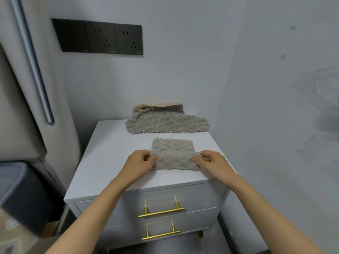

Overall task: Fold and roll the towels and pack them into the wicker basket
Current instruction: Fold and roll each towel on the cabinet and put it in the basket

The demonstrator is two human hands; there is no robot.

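Grey-beige terry, and it sits right between the two hands: a small folded towel lies on the white nightstand top, its near part lifted into a soft ridge that runs from one hand across to the other. The left hand pinches the towel's left edge, thumb against curled fingers, knuckles up and wrist bent slightly inward. The right hand mirrors it on the right edge, with fingers curled onto the cloth and the thumb tucked at the ridge. So both hands are gripping the same towel, one at each end.

Both forearms are bare. They come up from the bottom of the view and angle in towards each other, the left from the lower left and the right from the lower right. The heels of the hands sit low over the tabletop; I cannot tell whether they rest on it.

Beyond the fingertips the far half of the towel lies flat. Further back, well apart from the hands, a larger grey towel is heaped near the wall. A beige textured piece is just behind it, though I can't tell whether that is cloth or something woven.

Below the wrists, two brass drawer handles show on the nightstand's front. Up and to the left of the left hand, black wall sockets sit in a row.
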